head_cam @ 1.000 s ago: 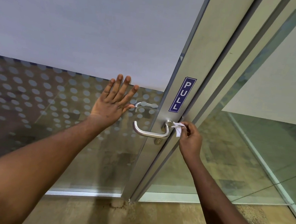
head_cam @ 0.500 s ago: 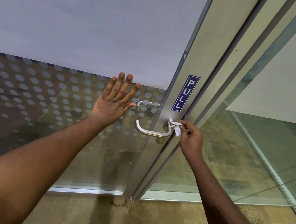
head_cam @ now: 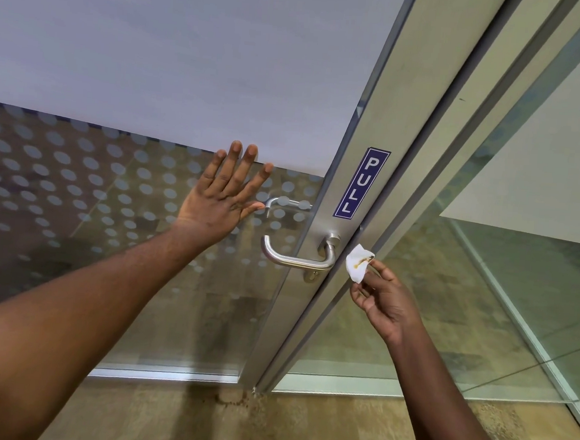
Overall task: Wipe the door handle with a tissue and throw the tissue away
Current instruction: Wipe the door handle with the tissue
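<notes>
A brushed metal lever door handle (head_cam: 296, 256) sticks out from the aluminium frame of a glass door, under a blue PULL sticker (head_cam: 360, 183). My right hand (head_cam: 384, 300) pinches a small white tissue (head_cam: 358, 267) with a brown smear on it, held just right of the handle and apart from it. My left hand (head_cam: 223, 198) lies flat with fingers spread on the dotted glass, left of the handle.
The door's glass pane (head_cam: 78, 187) has frosted film above and a dot pattern below. A second handle (head_cam: 284, 203) shows through the glass on the far side. A fixed glass panel (head_cam: 483, 285) stands to the right. Tan tiled floor (head_cam: 267, 428) lies below.
My right hand has drawn the tissue off the handle's base, down and to the right, and turned it so its stained face shows. My left hand stays pressed on the glass.
</notes>
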The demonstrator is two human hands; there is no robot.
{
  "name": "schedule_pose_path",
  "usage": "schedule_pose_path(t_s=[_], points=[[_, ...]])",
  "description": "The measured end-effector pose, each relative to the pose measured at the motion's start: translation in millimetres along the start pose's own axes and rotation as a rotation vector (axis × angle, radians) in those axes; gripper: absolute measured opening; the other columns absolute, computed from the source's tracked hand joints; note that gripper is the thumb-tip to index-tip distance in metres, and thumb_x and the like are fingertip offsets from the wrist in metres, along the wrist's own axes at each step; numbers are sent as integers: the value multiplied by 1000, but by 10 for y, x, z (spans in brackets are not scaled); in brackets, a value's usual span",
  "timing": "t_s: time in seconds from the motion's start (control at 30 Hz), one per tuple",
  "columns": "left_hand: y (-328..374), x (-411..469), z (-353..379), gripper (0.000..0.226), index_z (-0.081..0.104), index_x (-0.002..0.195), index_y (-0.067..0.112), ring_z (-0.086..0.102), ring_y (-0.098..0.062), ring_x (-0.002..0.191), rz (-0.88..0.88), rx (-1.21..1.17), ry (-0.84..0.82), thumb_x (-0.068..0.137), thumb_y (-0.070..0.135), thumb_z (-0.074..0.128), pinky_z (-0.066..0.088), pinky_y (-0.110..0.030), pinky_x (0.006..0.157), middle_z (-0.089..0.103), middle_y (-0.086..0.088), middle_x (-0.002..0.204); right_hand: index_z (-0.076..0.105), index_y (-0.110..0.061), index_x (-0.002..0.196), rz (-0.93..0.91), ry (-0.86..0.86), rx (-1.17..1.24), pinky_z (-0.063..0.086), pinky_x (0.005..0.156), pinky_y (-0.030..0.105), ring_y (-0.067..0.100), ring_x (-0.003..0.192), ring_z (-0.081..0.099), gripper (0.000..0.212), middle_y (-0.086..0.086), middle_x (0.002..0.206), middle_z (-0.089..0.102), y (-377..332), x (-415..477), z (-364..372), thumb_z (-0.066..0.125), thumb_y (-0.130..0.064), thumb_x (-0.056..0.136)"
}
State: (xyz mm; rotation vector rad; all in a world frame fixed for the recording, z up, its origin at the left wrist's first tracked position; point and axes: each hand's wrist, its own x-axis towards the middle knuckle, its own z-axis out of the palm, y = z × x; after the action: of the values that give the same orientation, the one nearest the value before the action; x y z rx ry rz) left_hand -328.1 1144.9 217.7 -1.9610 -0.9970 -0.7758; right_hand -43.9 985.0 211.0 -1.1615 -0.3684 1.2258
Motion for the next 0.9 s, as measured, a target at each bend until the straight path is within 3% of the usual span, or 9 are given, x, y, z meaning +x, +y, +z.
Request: schedule_pose_path(t_s=[0.17, 0.23, 0.37, 0.47, 0.53, 0.6, 0.7, 0.9], points=[[-5, -3, -26, 76, -2, 152, 16, -28, -31, 142, -5, -17, -39, 98, 55, 35, -13, -42, 118, -34, -14, 152, 70, -19, 90, -150, 73, -327, 49, 62, 24, 12, 75, 64, 33, -5, 76, 72, -26, 95, 2, 53, 9, 84], [-7, -4, -25, 76, -3, 152, 16, -28, -31, 142, -4, -19, -42, 98, 55, 35, -14, -42, 118, -35, -14, 152, 70, -13, 96, -288, 109, -527, 52, 62, 23, 13, 74, 63, 28, -2, 80, 70, -17, 125, 30, 52, 7, 87], [-3, -3, -8, 75, 0, 152, 16, -26, -31, 142, -9, -15, -24, 98, 56, 35, -12, -43, 118, -33, -14, 153, 72, -14, 99, -559, 137, -879, 54, 76, 34, 18, 82, 66, 30, 6, 90, 72, -16, 174, 92, 53, 4, 84], [1, -6, 4, 75, 1, 152, 16, -26, -32, 142, -7, -10, -23, 98, 56, 34, -12, -43, 118, -32, -15, 153, 74, -16, 95, -710, 137, -1083, 47, 74, 21, 13, 81, 63, 30, 2, 87, 69, -29, 181, 169, 55, 3, 81], [0, -6, 13, 75, 2, 152, 16, -25, -32, 143, -4, -3, -15, 98, 56, 34, -11, -43, 118, -32, -15, 153, 75, -15, 91, -758, 125, -1132, 39, 70, 5, -3, 77, 58, 29, -6, 80, 65, -38, 155, 248, 55, 3, 80], [0, -5, 17, 75, 3, 152, 16, -24, -32, 143, -4, 3, -2, 98, 56, 34, -10, -43, 118, -31, -16, 154, 76, -13, 88, -791, 115, -1128, 36, 67, 1, -7, 76, 57, 30, -16, 74, 63, -34, 153, 292, 54, 5, 78], [-9, -7, 25, 75, 2, 152, 16, -23, -33, 143, 1, 8, 9, 98, 57, 34, -10, -43, 119, -30, -16, 154, 75, -13, 95, -785, 122, -1188, 39, 70, 7, 10, 79, 60, 31, -2, 83, 66, -6, 226, 295, 55, 5, 79], [-10, -6, 42, 76, 2, 152, 16, -23, -33, 143, 4, 23, 18, 98, 58, 34, -9, -44, 119, -29, -17, 154, 73, -13, 100, -831, 46, -1264, 37, 63, 11, 14, 73, 54, 32, 7, 82, 64, -10, 214, 308, 56, 4, 79]])
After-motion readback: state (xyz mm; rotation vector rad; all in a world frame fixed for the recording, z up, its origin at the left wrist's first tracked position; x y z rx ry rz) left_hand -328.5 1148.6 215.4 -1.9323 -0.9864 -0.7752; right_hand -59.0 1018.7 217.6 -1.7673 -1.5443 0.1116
